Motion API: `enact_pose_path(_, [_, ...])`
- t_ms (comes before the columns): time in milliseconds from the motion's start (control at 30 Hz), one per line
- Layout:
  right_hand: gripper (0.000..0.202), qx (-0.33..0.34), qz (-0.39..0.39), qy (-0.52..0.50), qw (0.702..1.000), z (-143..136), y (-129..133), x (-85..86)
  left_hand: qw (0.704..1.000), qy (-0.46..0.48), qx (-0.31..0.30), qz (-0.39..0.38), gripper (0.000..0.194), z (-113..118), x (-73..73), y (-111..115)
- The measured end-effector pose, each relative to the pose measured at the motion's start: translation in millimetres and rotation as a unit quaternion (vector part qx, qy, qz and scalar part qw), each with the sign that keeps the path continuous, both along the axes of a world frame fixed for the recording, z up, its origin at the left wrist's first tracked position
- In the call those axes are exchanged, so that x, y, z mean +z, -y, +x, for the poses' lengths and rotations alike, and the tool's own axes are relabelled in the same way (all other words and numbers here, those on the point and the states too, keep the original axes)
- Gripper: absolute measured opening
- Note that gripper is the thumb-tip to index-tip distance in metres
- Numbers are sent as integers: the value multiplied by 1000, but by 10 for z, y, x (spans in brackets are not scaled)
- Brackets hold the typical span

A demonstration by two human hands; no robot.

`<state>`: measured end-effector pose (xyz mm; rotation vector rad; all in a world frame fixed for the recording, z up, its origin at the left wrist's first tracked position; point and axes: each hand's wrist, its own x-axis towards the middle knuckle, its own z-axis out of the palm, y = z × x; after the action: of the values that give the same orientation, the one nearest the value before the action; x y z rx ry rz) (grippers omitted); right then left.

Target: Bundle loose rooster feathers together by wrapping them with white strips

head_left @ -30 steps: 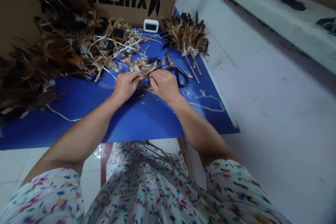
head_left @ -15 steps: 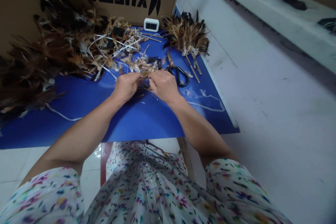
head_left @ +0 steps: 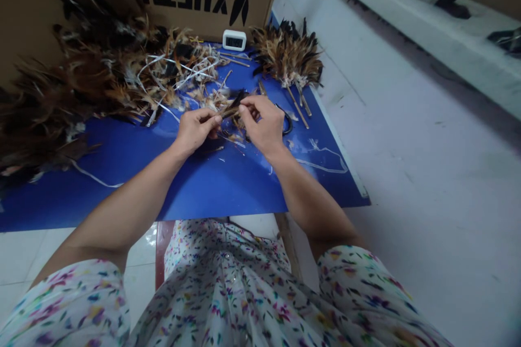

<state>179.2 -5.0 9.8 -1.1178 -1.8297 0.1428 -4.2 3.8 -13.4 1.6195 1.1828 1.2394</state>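
Over the blue tabletop, my left hand (head_left: pixel 197 127) pinches the lower end of a small bunch of brown and dark feathers (head_left: pixel 231 110) between thumb and fingertips. My right hand (head_left: pixel 265 123) is closed at the other side of the bunch, thumb and forefinger meeting on the feathers. Black-handled scissors (head_left: pixel 288 123) lie behind my right hand, which hides most of them; one handle loop and the blade tip show. Loose feather scraps (head_left: pixel 211 98) are scattered just beyond both hands.
A big heap of brown feathers (head_left: pixel 118 76) with white string fills the left. Feather bundles on sticks (head_left: pixel 291 57) lie at the back right. A white digital clock (head_left: pixel 234 40) stands before a cardboard box (head_left: pixel 195 21). White string (head_left: pixel 325 167) trails near the table's right edge.
My hands have moved apart, the right one shifting slightly right and up and now covering much of the scissors. More of the feathers between them shows.
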Motion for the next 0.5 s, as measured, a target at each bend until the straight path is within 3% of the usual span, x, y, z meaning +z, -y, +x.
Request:
enact_pose_path(167, [16,2,-45,-81,996,-14,-21,9,992,104,-17,-71,35,-4,5,-2])
enact_pose_path(300, [11,71,-131,-134,980,-67,-47,-66,990,113,-28,-83,38,1,34,29])
enact_pose_path(500, [34,141,-241,-179,943,-125,-58,-146,981,138,-69,-116,39,46,63,84])
